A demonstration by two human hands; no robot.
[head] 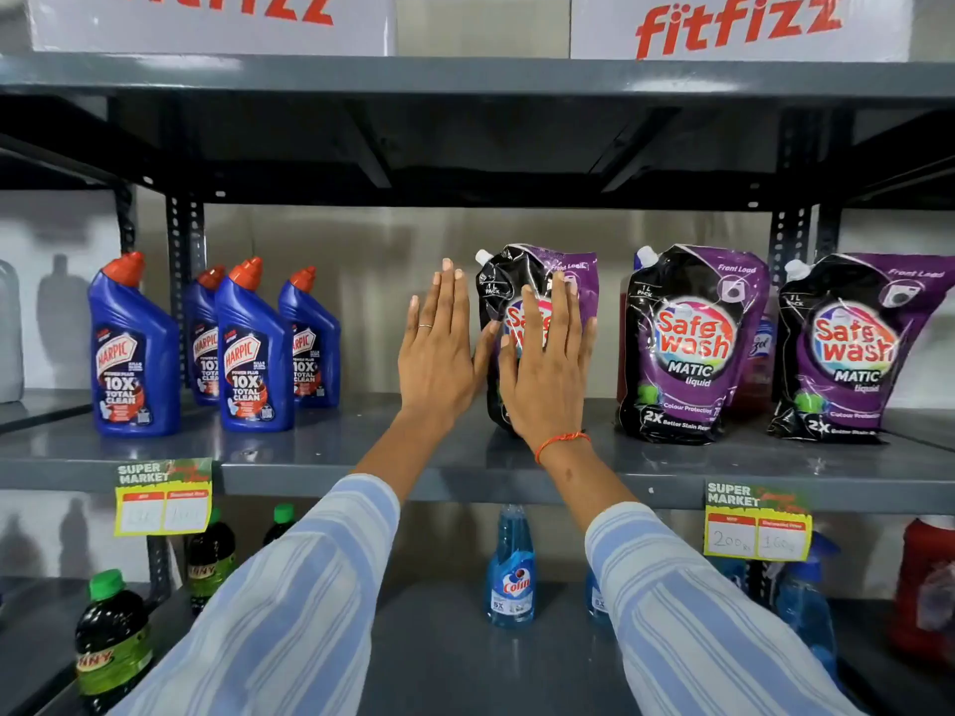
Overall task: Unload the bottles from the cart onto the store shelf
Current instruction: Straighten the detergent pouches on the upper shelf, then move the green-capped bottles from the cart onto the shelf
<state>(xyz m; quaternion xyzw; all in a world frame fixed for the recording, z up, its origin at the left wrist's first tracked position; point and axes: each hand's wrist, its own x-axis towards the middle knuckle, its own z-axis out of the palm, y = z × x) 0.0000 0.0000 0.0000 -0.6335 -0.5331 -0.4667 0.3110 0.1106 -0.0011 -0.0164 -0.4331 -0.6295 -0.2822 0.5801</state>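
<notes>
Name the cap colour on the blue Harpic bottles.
Red-orange caps on the Harpic bottles, clearest in the head view.

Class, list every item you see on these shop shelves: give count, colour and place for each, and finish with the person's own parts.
Harpic bottles: four, blue with red caps, middle shelf left.
Safewash pouches: three, purple and black, middle shelf centre to right.
Colin spray bottle: one clearly shown, blue, lower shelf centre.
Dark bottles: three, green caps, lower shelf left.
Red container: one, lower shelf right.
Price tags: two, yellow, shelf edge.
Fitfizz boxes: two, white, top shelf.
Left hand: open, beside centre pouch.
Right hand: flat against centre pouch.
</notes>
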